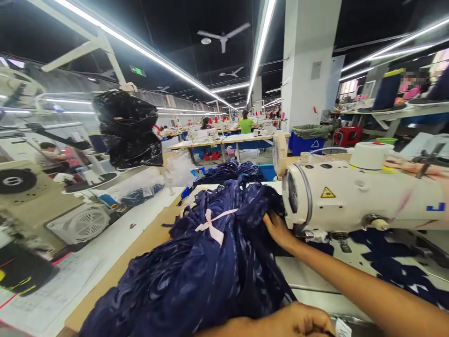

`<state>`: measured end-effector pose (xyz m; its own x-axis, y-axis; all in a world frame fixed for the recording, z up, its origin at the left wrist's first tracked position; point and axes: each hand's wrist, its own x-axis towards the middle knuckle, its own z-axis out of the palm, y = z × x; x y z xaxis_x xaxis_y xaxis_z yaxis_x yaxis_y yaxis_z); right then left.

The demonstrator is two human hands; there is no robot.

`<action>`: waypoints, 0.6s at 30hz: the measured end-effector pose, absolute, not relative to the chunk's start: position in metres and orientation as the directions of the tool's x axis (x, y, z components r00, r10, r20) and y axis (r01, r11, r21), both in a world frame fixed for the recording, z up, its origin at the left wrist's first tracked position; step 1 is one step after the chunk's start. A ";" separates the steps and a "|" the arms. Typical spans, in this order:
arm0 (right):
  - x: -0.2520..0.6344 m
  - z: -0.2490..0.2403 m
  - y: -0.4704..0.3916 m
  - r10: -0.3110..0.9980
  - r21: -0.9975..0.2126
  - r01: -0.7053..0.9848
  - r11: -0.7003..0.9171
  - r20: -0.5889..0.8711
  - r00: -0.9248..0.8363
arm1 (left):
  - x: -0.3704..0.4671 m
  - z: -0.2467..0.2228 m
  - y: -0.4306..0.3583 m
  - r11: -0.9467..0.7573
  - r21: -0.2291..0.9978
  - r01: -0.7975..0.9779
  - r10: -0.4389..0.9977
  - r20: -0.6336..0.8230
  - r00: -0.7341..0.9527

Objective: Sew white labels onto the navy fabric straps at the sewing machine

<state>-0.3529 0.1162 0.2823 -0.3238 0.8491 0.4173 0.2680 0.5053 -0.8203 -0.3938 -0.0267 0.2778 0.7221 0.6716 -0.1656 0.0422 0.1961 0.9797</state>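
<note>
A large heap of navy fabric pieces (210, 267) lies in front of me, with a pale pink cloth strip (212, 227) knotted on top. My right hand (278, 230) reaches to the heap's right side, beside the sewing machine head (329, 192); its fingers are closed on the navy fabric and partly buried in it. Low in the picture, my left hand (298, 320) is curled shut near the heap's front edge. What it grips is mostly hidden. A small white tag (343, 327) shows just right of its fingers.
More navy pieces (386, 257) lie on the machine bed under the arm. A white thread cone (371, 155) tops the machine. A black plastic bag (129, 128) hangs at left above a second machine (21, 196). A blue bin (308, 140) stands by the pillar; other people work farther back.
</note>
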 end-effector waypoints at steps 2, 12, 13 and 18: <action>-0.357 0.287 0.118 0.859 -0.827 0.275 0.490 0.405 -0.312 | -0.403 0.287 -0.015 0.149 0.987 0.061 0.703 -0.149 0.696; -0.326 0.325 0.088 0.850 -0.769 0.462 0.442 0.195 -0.490 | -0.424 0.290 0.033 -0.463 0.690 0.556 0.839 0.138 0.527; -0.314 0.329 0.080 0.836 -0.754 0.485 0.443 0.150 -0.528 | -0.426 0.292 0.031 -0.522 0.636 0.568 0.812 0.166 0.560; -0.240 0.344 0.044 0.722 -0.690 0.460 0.560 0.133 -0.679 | -0.429 0.304 0.013 -0.738 0.260 0.623 0.674 0.336 0.658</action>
